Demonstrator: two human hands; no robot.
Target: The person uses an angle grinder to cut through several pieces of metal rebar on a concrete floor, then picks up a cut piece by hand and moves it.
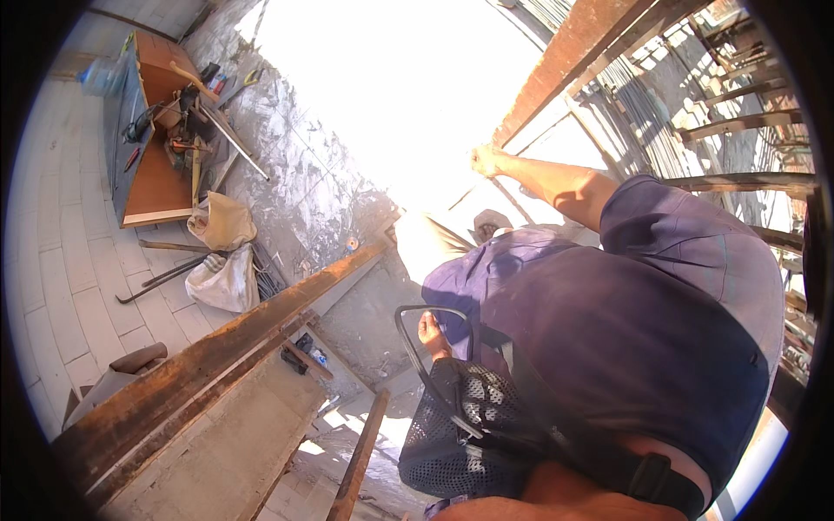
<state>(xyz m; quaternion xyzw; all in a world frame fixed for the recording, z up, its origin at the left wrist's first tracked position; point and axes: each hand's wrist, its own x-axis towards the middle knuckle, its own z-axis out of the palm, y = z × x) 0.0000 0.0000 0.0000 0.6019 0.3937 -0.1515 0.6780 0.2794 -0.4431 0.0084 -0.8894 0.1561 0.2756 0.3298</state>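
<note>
My right arm reaches out from a dark purple sleeve. The right hand [490,161] is closed at the near end of a rusty steel beam [556,74]; strong glare blurs its fingers. My left hand [431,335] shows only in part, beside a black loop [404,343] and a black mesh item [452,443]. The mesh covers the wrist, and I cannot make out whether that hand grips anything. A black strap with a buckle [651,476] crosses my dark shirt [634,304].
A second rusty beam [217,352] runs across the lower left. Farther left, a brown wooden box [156,178] holds jumbled tools, with cloth sacks [221,282] and a dark bent bar [161,280] on the tiles. Long metal rods [638,113] lie at the upper right.
</note>
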